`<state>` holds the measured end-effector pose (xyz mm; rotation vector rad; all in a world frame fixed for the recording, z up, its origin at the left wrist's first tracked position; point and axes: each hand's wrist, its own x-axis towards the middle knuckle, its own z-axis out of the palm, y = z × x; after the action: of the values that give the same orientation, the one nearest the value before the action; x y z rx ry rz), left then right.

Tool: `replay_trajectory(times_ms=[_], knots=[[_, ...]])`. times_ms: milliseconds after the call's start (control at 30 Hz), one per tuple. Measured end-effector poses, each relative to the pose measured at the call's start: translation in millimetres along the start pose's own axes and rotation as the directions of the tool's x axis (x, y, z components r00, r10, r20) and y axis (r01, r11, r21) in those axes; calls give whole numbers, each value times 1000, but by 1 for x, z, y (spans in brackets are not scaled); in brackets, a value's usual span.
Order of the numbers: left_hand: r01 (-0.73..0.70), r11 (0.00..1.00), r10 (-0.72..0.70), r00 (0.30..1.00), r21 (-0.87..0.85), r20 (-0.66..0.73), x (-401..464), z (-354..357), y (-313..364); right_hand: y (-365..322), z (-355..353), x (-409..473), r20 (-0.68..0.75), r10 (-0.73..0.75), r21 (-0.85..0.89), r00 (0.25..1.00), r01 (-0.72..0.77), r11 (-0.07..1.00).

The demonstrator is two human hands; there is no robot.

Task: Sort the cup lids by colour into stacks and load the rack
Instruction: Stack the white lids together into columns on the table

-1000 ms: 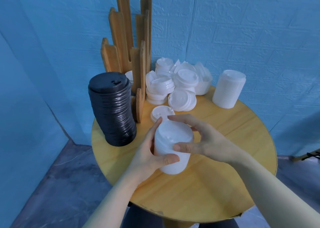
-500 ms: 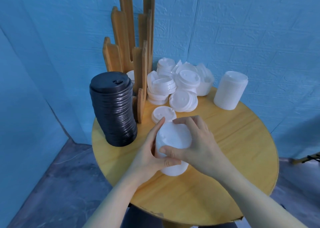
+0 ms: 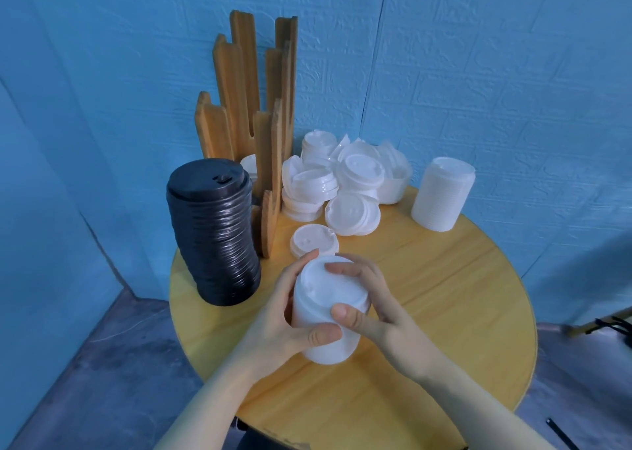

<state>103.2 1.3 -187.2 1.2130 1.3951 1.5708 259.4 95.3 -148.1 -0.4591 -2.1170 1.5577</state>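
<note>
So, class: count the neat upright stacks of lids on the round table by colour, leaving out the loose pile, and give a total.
Black lid stacks: 1, the black stack beside the wooden rack.
White lid stacks: 2, the held white stack between the left hand and right hand, and the far white stack.
Total: 3

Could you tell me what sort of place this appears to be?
Probably a small staged workspace, not a real café: a round wooden table stands in a corner of blue textured wall panels over a bare grey floor, holding only cup lids and a slotted wooden rack.
</note>
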Motion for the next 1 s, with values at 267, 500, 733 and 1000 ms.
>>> replay_trajectory(times_ms=[267,500,733,1000], knots=[[-38,998,43,993,41,-112,0,-10,-4,2,-19,27,46,53,-28,998,-51,998],[-26,999,32,991,45,-133,2,-9,-4,43,-37,101,52,33,-672,998,10,741],[-13,999,19,992,45,-127,1,-10,-5,78,-51,96,98,-24,-825,995,94,557],[-30,997,39,990,67,-139,0,-9,-4,75,-75,34,-16,-260,-877,965,111,467]])
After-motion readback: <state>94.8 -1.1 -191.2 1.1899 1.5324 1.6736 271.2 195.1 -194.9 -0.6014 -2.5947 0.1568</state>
